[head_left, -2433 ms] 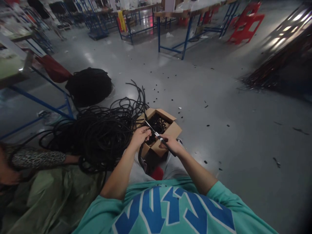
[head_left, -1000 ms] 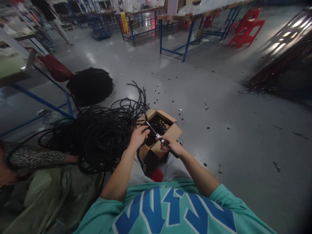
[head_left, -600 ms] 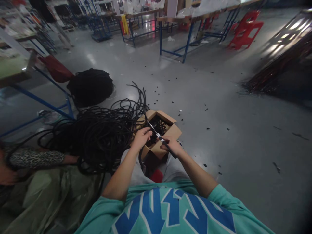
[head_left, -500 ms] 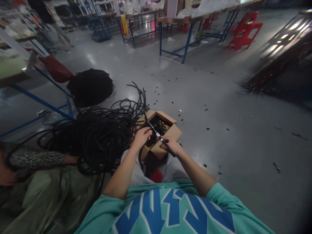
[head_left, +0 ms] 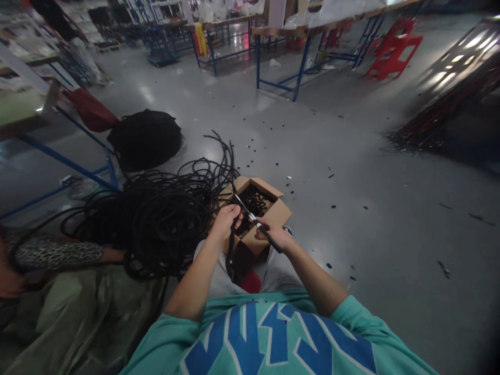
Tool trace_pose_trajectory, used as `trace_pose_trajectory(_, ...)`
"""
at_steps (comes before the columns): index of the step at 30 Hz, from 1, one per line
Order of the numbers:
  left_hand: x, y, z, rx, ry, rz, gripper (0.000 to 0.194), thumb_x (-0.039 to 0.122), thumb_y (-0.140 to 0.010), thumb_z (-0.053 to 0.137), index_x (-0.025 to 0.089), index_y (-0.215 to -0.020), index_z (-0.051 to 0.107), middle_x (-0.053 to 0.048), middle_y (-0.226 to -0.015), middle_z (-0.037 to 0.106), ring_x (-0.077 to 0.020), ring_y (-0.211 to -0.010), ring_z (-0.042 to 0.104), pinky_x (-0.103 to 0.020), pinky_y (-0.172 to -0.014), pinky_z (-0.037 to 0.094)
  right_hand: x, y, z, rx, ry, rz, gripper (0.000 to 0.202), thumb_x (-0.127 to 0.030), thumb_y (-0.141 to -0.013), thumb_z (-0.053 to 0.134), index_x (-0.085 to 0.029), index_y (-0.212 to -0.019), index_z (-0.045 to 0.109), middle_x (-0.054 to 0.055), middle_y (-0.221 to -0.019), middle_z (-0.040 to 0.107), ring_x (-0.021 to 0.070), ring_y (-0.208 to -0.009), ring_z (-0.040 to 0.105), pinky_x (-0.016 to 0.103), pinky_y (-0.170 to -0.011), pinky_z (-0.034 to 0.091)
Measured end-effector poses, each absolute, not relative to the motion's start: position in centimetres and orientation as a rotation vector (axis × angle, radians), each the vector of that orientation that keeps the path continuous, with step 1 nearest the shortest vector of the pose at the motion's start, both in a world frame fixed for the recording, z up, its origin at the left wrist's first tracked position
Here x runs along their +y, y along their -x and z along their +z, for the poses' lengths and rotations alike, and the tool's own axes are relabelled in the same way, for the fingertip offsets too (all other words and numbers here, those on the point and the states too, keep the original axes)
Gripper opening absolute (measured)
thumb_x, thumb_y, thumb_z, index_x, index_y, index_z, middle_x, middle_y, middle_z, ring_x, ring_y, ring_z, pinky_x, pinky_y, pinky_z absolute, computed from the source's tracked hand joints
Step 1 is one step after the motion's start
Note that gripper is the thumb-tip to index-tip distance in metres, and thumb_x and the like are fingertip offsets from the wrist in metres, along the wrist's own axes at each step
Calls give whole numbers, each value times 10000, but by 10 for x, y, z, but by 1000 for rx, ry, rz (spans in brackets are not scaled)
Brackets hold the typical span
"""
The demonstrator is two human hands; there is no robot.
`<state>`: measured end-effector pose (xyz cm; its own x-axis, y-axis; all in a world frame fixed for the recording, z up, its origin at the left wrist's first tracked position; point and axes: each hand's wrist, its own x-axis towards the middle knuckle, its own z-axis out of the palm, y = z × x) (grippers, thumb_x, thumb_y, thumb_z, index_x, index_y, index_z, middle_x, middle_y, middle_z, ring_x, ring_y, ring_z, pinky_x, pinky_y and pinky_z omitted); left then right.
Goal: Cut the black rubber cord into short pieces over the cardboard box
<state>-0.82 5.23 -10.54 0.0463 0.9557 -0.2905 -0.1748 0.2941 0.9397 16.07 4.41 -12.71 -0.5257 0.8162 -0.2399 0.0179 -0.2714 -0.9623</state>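
Observation:
Pinched in the fingers of my left hand (head_left: 226, 221) is a black tube (head_left: 230, 250); its tail hangs down between my legs. My right hand (head_left: 275, 233) is closed round the handle of a black-handled cutter (head_left: 251, 215). The cutter has a white middle and a thin silver blade, which points up and left past my left fingertips. Both hands are over an open cardboard box (head_left: 269, 186) that holds many short black pieces (head_left: 253, 200). Whether the blade touches the tube I cannot tell.
A large tangle of black tubing (head_left: 164, 208) lies left of the box. Behind it sits a black bundle (head_left: 144, 139). Another person's patterned sleeve (head_left: 58, 252) reaches in at left. Small black bits dot the grey floor (head_left: 351, 156). Blue-legged tables (head_left: 297, 73) and red stools (head_left: 394, 52) stand farther off.
The tube's hanging tail has shifted slightly right and shows longer below my left hand. My left fingers have turned a little; the cutter has barely moved. A person in the background has shifted.

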Motion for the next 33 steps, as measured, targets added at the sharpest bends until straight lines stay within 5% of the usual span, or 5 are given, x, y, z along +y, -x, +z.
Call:
trace_pose_trajectory(24,58,13,-120,891,-567,1022,315,376,-663,683,109,-720,526,48,-510,431,-11,-342,325,-162,-349,212,47,-151,-130,-1461,1171,1704,403,-128,-533,552,-148,-921,661,-51,-578,484,88,-533,391,208,-505,312)
trace_pose_trajectory(33,60,16,-119,890,-624,973,332,375,-621,711,102,-689,535,43,-496,462,-19,-320,352,-159,-329,212,50,-153,-123,-1413,1040,1857,517,-185,-518,605,-129,-1032,602,-50,-624,486,79,-548,402,208,-514,338)
